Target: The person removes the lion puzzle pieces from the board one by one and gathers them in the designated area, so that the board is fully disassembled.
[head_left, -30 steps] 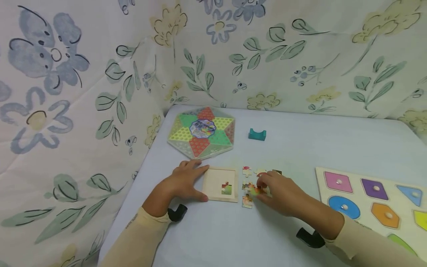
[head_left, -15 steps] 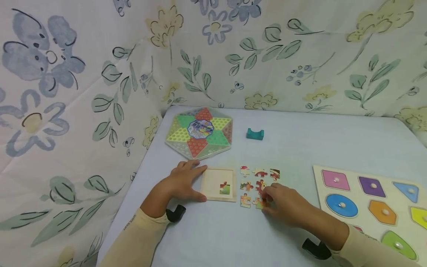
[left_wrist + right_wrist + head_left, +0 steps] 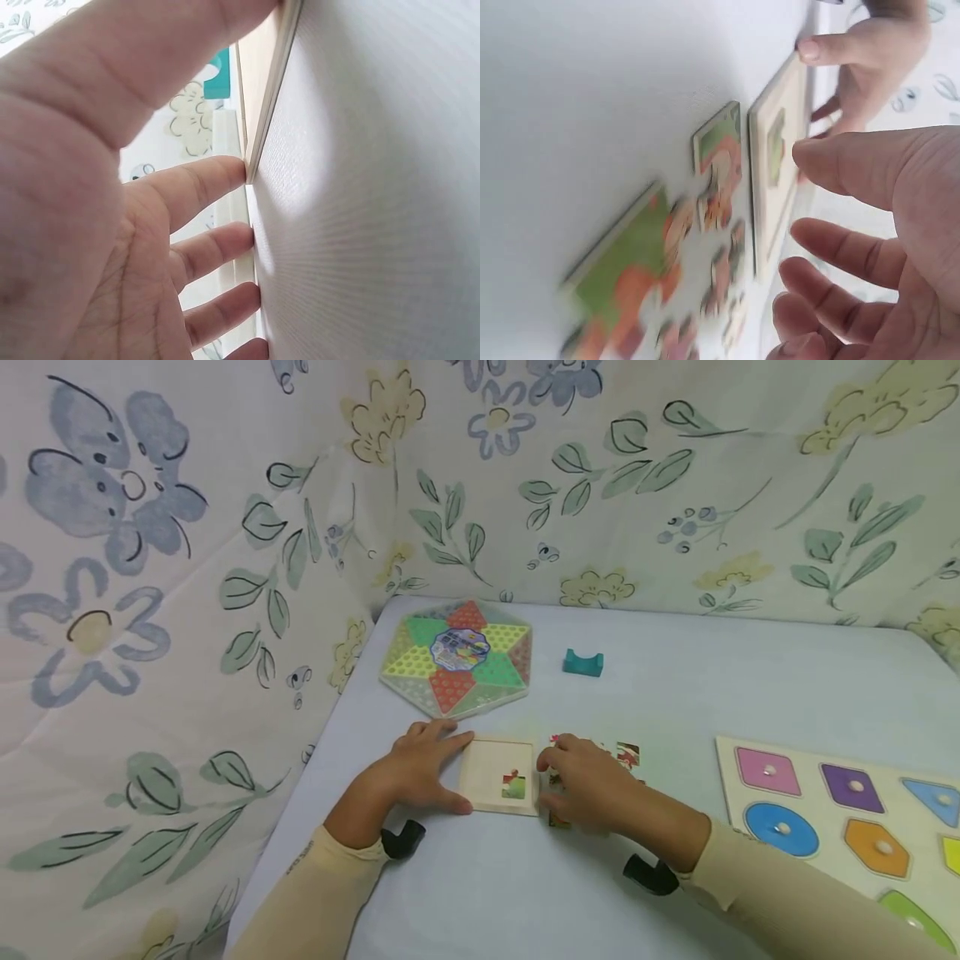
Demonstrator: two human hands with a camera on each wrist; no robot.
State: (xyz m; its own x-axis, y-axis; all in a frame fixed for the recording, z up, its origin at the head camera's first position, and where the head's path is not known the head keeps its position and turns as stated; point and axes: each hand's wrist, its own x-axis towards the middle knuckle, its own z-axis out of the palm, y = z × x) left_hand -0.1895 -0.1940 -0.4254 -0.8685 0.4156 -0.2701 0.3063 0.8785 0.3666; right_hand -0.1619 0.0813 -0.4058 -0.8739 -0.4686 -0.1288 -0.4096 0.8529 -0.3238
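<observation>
A shallow square wooden puzzle tray lies on the table with one green-and-red jigsaw piece in its lower right part. My left hand is at the tray's left side, thumb and index finger touching its edge. My right hand hovers just right of the tray, over loose jigsaw pieces, hiding most of them. In the right wrist view, its thumb and fingers are apart with nothing between them. Below them lie several pieces, among them a green-and-orange one.
A hexagonal Chinese checkers board lies behind the tray. A small teal block with a curved notch is right of it. On the right lies a shape board with knobbed pieces. Floral cloth hangs behind and left.
My right hand first drew back right over the loose pieces, then moved left to the tray's right edge. My left hand stays at the tray. The camera shifted slightly.
</observation>
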